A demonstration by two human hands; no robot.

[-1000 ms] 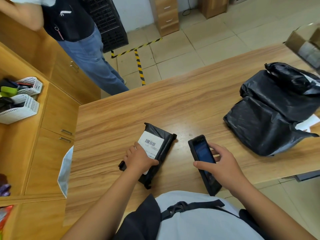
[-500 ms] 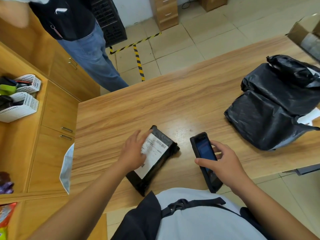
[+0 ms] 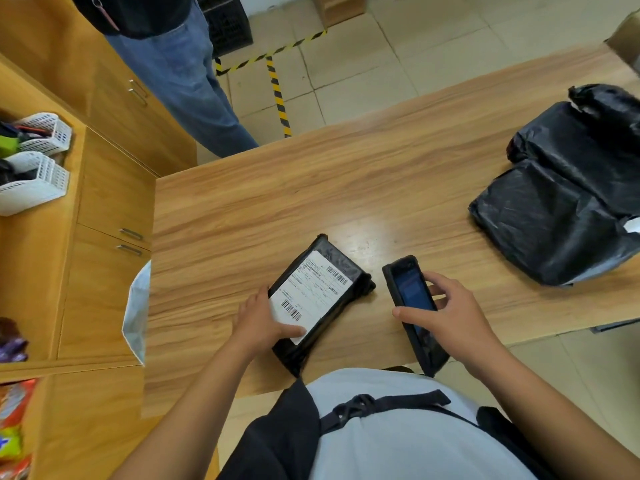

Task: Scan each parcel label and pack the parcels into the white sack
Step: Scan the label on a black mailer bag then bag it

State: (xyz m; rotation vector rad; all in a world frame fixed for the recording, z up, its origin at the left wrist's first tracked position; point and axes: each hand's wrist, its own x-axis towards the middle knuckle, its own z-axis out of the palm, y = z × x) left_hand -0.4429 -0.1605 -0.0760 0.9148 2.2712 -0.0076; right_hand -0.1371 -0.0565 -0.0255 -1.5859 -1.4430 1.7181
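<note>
Holds a small black parcel (image 3: 356, 280) with the left hand (image 3: 259, 323), thumb laid over the near corner of its white label (image 3: 311, 294), fingers tucked against the parcel's left edge. Has the parcel flat on the wooden bench (image 3: 277, 202), label up, slanted, close to the front edge. Grips a dark handheld scanner (image 3: 410, 294) in the right hand (image 3: 450, 317), thumb on its left side, fingers curled round the right, screen up, just beside the parcel's right end without touching it. Has a heap of larger black parcels (image 3: 561, 209) well apart at the right of the same bench. Has the white sack (image 3: 136, 313) at the bench's left edge, beside a wooden cabinet (image 3: 104, 202) carrying two white baskets (image 3: 34, 181). Faces a second person's jeans (image 3: 187, 81) beyond the far left corner.
</note>
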